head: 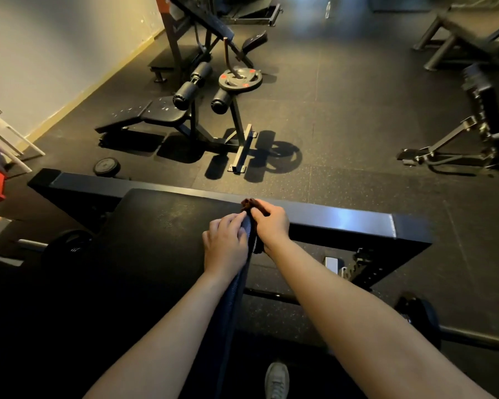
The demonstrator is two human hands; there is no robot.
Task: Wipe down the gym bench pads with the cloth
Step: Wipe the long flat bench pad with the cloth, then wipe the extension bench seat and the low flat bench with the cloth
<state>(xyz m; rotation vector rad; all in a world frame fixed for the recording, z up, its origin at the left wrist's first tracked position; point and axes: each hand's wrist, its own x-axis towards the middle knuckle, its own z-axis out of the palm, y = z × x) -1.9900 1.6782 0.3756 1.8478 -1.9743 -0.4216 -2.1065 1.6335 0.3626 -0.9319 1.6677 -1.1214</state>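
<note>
A wide black bench pad (162, 234) fills the lower left of the head view, its right edge running toward me. My left hand (226, 243) lies on top of the pad at that edge, fingers bent over it. My right hand (271, 223) grips a bunched dark brown cloth (249, 203) against the pad's right side near its far corner. Most of the cloth is hidden inside the fist.
A black steel frame bar (340, 223) crosses behind the pad. Beyond it stand a decline bench with roller pads (162, 112) and a weight plate (240, 78). A small plate (106, 166) lies on the rubber floor. More machines stand at the right; my shoe (276, 380) is below.
</note>
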